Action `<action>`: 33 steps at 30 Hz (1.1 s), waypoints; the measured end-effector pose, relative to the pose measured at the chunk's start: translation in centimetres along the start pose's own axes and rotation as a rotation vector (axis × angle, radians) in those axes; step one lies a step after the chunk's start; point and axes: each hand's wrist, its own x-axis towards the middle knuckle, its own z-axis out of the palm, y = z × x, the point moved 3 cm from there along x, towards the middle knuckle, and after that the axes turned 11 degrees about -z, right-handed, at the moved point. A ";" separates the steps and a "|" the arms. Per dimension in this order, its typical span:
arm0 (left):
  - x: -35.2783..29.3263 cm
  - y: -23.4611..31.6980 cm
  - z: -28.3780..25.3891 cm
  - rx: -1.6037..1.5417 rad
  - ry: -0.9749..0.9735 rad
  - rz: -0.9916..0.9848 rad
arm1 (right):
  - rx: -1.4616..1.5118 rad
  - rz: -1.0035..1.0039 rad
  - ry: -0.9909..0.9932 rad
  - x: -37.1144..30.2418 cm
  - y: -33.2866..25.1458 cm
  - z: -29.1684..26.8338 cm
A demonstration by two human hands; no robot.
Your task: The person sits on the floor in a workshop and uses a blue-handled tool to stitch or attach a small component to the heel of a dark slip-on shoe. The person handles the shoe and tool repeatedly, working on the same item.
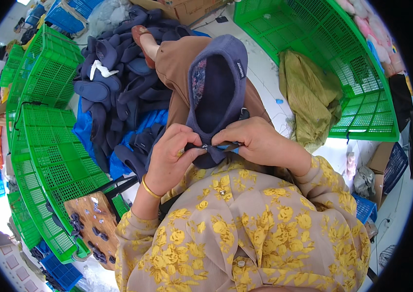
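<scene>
A navy slipper [238,90] with a patterned patch inside lies on my lap, its opening facing up. At the slipper's near end my left hand [171,158] is closed, thumb and forefinger pinching the edge, where a small light bit shows. My right hand [252,138] presses the same edge from the other side, fingers closed around a small dark pointed tool with blue on it. The tool's kind is partly hidden by the fingers. A dark loop sticks up beside the right knuckles. Both sets of fingertips nearly meet.
Many navy slippers [94,91] lie heaped on a blue sheet at far left, with a white scrap on top. Green plastic crates [45,141] stand left, another green crate [367,107] right, beside an olive cloth [308,92]. Small dark pieces lie on a wooden board [89,207].
</scene>
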 end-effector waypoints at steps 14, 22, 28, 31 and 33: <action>0.3 0.1 0.5 -0.038 -0.027 -0.033 | 0.027 0.054 0.030 -1.3 0.6 0.4; 0.2 -1.0 0.8 -0.164 -0.068 -0.067 | -0.009 -0.004 0.066 -1.6 1.3 1.7; 0.5 -0.9 1.0 -0.163 -0.080 -0.078 | -0.078 -0.041 0.089 -1.4 1.5 2.1; 0.5 -0.8 1.1 -0.142 -0.073 -0.067 | -0.076 -0.033 0.075 -1.5 1.6 2.3; 0.4 -0.7 1.0 -0.122 -0.070 -0.071 | -0.057 -0.066 0.073 -1.4 1.3 2.0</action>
